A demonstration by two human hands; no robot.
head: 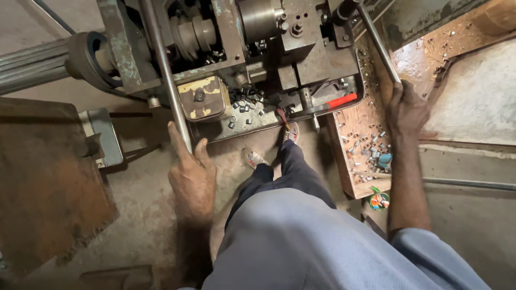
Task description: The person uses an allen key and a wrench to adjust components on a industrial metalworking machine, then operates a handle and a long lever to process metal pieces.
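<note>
A worn concrete workshop floor [145, 215] lies beneath a grimy metal machine [242, 53] at the far side. The person's left hand [191, 172] has its fingers curled around the near end of a long steel lever [166, 75]; the right hand [406, 110] is closed on a second steel lever [379, 45] to the right. Small metal sleeves lie scattered in a wooden tray [344, 161] between them.

a wooden tray [344, 156] beside the machine holds small metal sleeves [361, 140]; below, the concrete floor [145, 215] bears a rusty plate [45, 182].
</note>
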